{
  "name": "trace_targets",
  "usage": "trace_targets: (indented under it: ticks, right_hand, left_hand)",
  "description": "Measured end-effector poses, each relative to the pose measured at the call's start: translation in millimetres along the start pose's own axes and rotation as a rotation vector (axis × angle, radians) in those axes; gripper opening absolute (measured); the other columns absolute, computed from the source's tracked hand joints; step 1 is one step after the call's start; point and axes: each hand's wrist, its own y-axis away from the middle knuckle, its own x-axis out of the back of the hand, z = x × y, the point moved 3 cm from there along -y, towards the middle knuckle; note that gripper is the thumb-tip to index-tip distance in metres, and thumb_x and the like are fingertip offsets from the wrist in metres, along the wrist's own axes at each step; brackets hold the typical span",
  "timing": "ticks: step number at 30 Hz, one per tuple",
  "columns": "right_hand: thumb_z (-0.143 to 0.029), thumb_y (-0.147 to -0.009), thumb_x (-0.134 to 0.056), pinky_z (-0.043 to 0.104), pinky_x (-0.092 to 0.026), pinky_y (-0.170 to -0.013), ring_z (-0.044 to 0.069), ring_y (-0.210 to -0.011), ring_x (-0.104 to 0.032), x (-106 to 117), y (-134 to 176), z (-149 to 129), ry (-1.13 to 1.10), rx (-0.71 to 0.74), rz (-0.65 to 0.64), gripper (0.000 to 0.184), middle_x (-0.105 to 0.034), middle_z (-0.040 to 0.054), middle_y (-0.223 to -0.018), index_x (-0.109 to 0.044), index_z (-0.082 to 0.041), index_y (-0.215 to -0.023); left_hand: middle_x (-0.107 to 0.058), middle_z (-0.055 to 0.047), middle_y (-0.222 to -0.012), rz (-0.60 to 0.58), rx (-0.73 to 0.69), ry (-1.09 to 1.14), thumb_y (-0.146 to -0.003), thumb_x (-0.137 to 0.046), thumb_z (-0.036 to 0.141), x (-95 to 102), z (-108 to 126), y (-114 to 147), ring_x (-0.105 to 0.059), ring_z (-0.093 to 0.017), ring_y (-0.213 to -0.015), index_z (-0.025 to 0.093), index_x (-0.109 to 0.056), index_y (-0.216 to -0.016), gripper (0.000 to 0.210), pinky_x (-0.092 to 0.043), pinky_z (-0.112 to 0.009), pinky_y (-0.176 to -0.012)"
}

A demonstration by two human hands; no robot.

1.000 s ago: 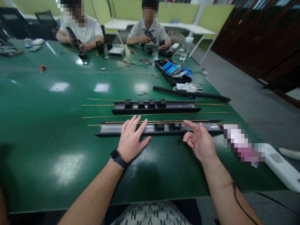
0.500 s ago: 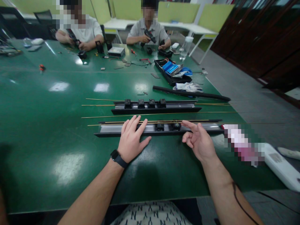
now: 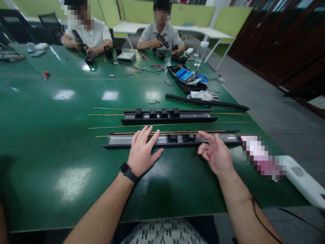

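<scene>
A long black channel (image 3: pixel 122 139) with a pale inner strip lies across the table before me. Thin brass-coloured rods (image 3: pixel 167 132) run along its far side. My left hand (image 3: pixel 143 147), a watch at the wrist, rests palm down over the channel with fingers spread and partly hides it. Between my hands, a black block (image 3: pixel 173 136) and a second black block (image 3: pixel 191 136) sit in the channel. My right hand (image 3: pixel 215 152) is turned sideways by the second block. Its forefinger reaches to the rods, while the lower fingers curl loosely; I see nothing gripped.
Beyond lies a second channel (image 3: pixel 167 120) with several black blocks, and more thin rods. Farther back are a black strip (image 3: pixel 205 101), white gloves (image 3: pixel 203 95) and a black tray (image 3: pixel 179 79). Two people with power tools sit opposite. A white device (image 3: pixel 303 179) lies at right.
Both hands keep almost the same pose and place. The view shifts very slightly; the rods and channels show no clear movement.
</scene>
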Motion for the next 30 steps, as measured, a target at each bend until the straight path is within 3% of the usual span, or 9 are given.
trace_targets:
  ticks: [30]
  right_hand:
    - [-0.061, -0.095, -0.057, 0.021, -0.022, -0.032, 0.009, -0.053, -0.063, 4.4, -2.1, 1.7, -0.022, 0.027, 0.016, 0.048, -0.071, 0.0116, -0.127, -0.079, -0.022, -0.114]
  left_hand:
    - [-0.048, -0.016, -0.161, 0.01, -0.006, -0.002, -0.094, -0.067, 0.045, -2.2, -1.4, 0.7, -0.039, -0.034, -0.154, 0.023, -0.051, -0.154, 0.066, -0.028, -0.055, -0.127]
